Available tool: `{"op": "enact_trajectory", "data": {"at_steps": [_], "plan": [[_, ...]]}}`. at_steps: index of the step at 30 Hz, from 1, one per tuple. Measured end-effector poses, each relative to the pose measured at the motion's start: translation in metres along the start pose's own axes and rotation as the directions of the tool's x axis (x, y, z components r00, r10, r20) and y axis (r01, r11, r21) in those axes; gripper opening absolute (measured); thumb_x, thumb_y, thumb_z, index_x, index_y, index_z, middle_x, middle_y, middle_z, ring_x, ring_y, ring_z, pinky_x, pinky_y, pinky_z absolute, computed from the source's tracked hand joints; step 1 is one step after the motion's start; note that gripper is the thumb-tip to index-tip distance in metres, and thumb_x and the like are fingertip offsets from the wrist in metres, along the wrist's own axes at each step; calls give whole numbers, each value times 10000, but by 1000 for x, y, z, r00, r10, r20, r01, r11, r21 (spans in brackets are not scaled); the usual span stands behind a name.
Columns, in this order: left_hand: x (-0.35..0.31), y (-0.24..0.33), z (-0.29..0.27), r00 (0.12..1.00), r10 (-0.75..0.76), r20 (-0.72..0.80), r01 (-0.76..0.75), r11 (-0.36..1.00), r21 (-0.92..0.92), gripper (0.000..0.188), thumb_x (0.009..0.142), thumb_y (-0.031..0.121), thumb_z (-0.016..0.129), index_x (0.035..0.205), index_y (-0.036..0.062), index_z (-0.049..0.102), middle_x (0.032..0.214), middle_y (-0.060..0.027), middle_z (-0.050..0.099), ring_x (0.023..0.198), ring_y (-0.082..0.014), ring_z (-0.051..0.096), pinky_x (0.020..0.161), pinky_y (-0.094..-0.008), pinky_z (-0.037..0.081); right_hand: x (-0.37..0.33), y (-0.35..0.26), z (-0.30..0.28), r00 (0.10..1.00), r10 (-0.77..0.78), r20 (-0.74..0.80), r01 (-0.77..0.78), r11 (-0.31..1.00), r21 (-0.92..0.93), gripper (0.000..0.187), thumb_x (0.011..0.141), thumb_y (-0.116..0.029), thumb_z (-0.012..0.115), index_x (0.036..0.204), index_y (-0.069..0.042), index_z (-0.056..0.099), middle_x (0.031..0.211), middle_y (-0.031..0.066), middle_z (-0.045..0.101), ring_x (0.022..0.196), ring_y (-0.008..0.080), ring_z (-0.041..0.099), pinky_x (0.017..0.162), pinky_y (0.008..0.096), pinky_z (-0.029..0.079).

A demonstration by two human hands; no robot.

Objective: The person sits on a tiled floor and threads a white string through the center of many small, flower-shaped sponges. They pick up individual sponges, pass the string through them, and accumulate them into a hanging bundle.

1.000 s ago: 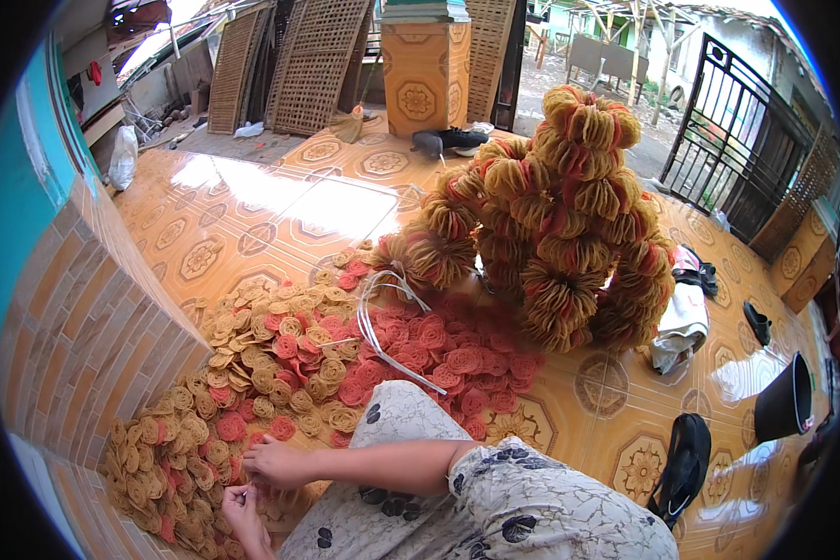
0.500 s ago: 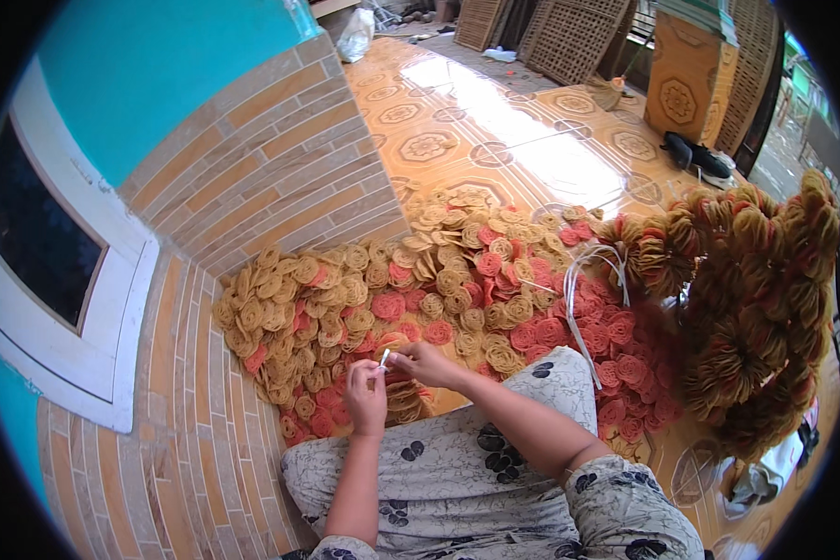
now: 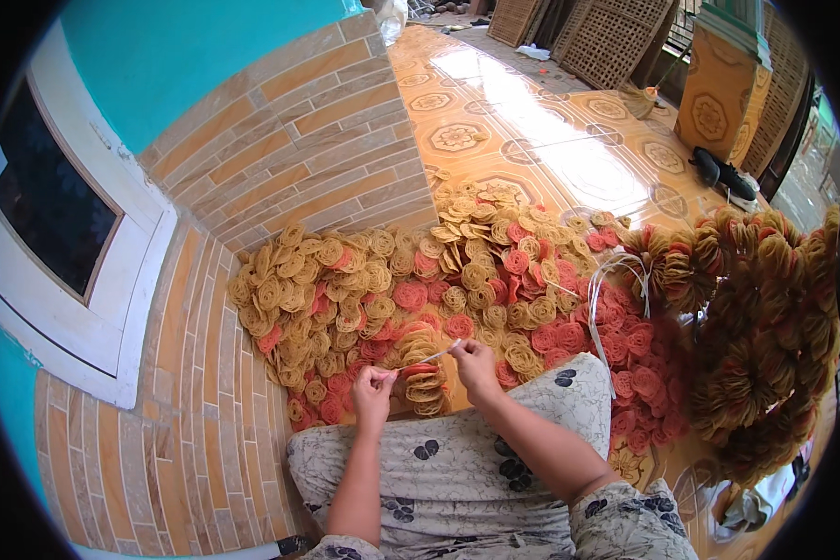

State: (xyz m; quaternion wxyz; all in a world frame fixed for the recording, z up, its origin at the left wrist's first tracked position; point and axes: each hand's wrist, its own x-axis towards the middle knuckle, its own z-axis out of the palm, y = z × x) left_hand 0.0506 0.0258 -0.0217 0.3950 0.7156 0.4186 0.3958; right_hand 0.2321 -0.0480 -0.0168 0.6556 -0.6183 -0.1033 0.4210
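Observation:
My left hand (image 3: 373,392) is closed in a pinch on one end of a thin white strip (image 3: 433,357). The other end is pinched in my right hand (image 3: 476,366), a little farther right, so the strip runs slantwise between them. Just below and behind it stands a tight row of tan and red rosette-shaped crackers (image 3: 424,385), packed face to face in front of my lap. Whether the strip passes through that row, I cannot tell. Loose tan crackers (image 3: 313,271) and red crackers (image 3: 639,373) lie heaped around on the floor.
Brick-patterned wall (image 3: 205,355) rises close on my left. At right hang thick strings of crackers (image 3: 756,327), with a looped white strap (image 3: 595,308) on the heap. Patterned tiles (image 3: 457,140) stretch behind; a tiled pillar (image 3: 719,103), black shoes (image 3: 719,173) and woven racks (image 3: 611,42) stand farther off.
My right hand has drawn away to the right from my left, and the white strip now stretches between them. More of the cracker row shows. The whole view has shifted slightly.

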Motion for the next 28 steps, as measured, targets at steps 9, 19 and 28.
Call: {"op": "enact_trajectory", "data": {"at_steps": [9, 19, 28], "plan": [[-4, -25, 1, 691, -606, 394, 687, 384, -617, 549, 935, 536, 477, 1230, 75, 526, 1176, -93, 595, 1027, -209, 576, 871, -362, 464, 2, 3, 11, 929, 105, 355, -77, 993, -92, 334, 950, -344, 533, 992, -23, 614, 928, 56, 612, 834, 173, 599, 747, 278, 446], [30, 20, -27, 882, -59, 468, 462, 307, -832, 448, 916, 402, 512, 1096, -3, 575, 991, -123, 614, 936, -264, 576, 829, -406, 497, -29, -68, 4, 651, -16, 759, -260, 935, 243, 613, 941, -454, 524, 1423, -131, 326, 1359, 93, 461, 1256, 207, 451, 1050, 390, 363], [5, 49, 25, 771, 410, 487, 555, -57, -830, 464, 907, 471, 512, 1202, 114, 495, 1015, -178, 582, 1015, -354, 515, 915, -512, 431, -70, -90, -42, 798, -83, 597, -44, 980, 195, 741, 821, -444, 716, 1358, -69, 370, 1234, 88, 516, 1161, 174, 499, 987, 348, 414]]}}
